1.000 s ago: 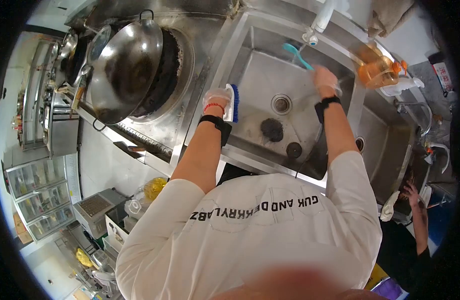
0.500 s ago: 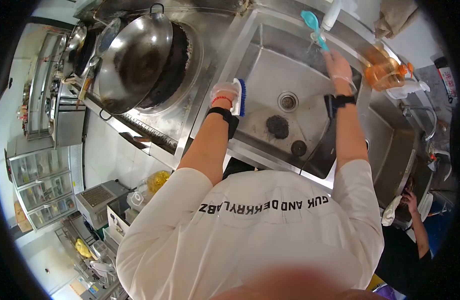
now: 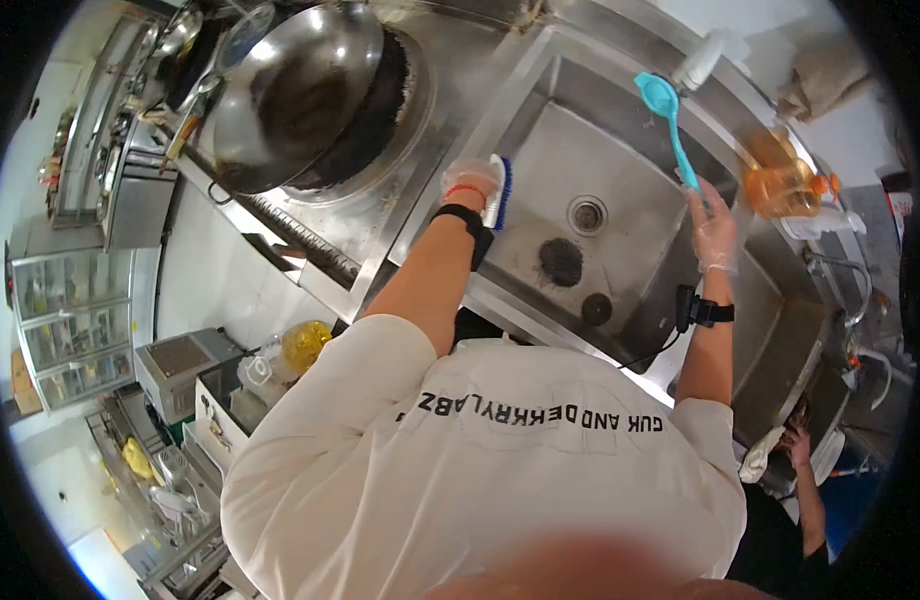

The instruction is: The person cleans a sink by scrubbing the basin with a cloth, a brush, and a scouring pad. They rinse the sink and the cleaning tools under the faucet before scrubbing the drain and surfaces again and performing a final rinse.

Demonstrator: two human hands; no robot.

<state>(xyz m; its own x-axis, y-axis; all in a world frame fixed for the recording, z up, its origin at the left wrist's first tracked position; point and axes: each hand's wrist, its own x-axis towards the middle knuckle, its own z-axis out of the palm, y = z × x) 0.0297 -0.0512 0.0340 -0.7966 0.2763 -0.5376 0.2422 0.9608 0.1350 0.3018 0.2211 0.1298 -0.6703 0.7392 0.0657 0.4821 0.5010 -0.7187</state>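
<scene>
Since the last frame, the right hand has come back toward the body and brought the blue spoon along. Its fingers pinch the end of the spoon's handle, and the round end shows near the tap. The left hand holds a white brush at the left side of the sink, blue hairs facing in. Those fingers bend around the brush, but I cannot tell where their tips are. A dark pad and a black disc lie near the drain. Left of the sink, a big pan sits tilted on the stove. An orange jug is on the right. Farther off is another person's hand.
</scene>
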